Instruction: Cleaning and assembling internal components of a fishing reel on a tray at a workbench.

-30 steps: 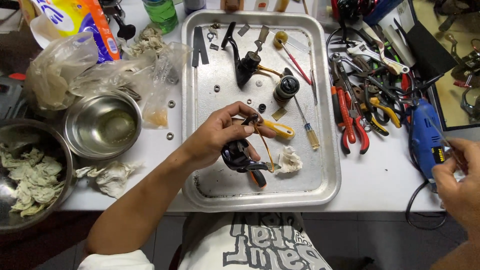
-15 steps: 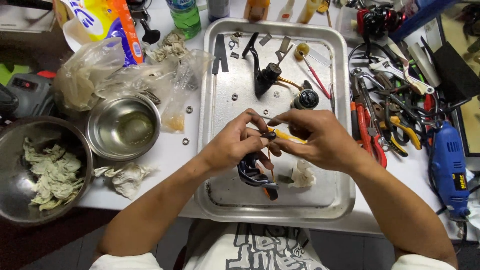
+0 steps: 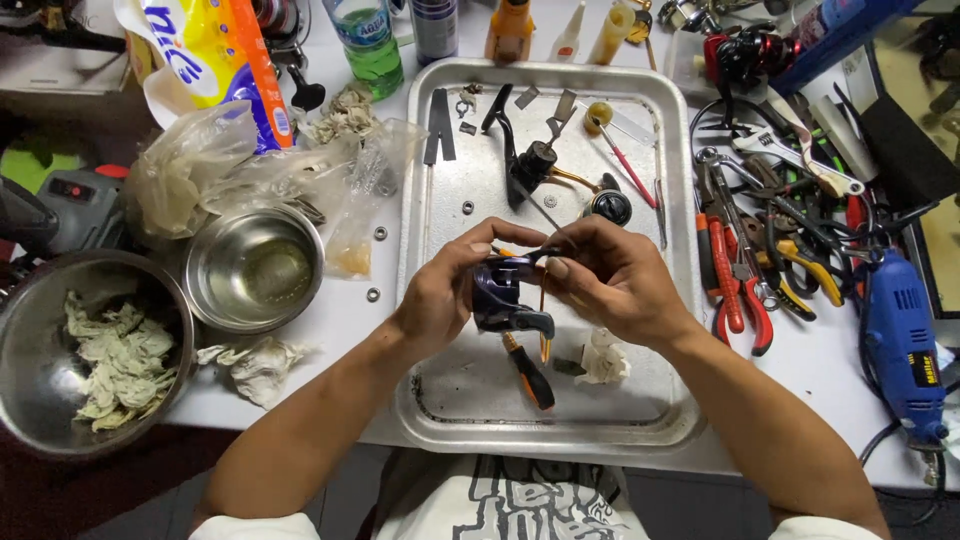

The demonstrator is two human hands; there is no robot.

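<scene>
My left hand [image 3: 447, 290] grips a dark purple-black fishing reel body [image 3: 500, 295] above the metal tray [image 3: 640, 420]. My right hand [image 3: 610, 280] meets it from the right, its fingertips pinching a small part at the top of the reel body. A screwdriver with an orange and black handle [image 3: 527, 370] lies on the tray just below the hands. A crumpled white tissue [image 3: 603, 360] rests beside it. Further back on the tray lie a black reel handle arm [image 3: 520, 150], a round black spool part [image 3: 610, 207] and a red-handled pick [image 3: 628, 165].
Left of the tray stand an empty steel bowl [image 3: 250, 270], a larger bowl with used wipes [image 3: 90, 350] and clear plastic bags [image 3: 260, 170]. Pliers and wrenches [image 3: 760, 230] and a blue rotary tool [image 3: 905, 340] crowd the right side. Bottles [image 3: 370, 40] stand at the back.
My right hand has come in from the far right edge to the reel body. The reel body has been lifted a little and turned between both hands.
</scene>
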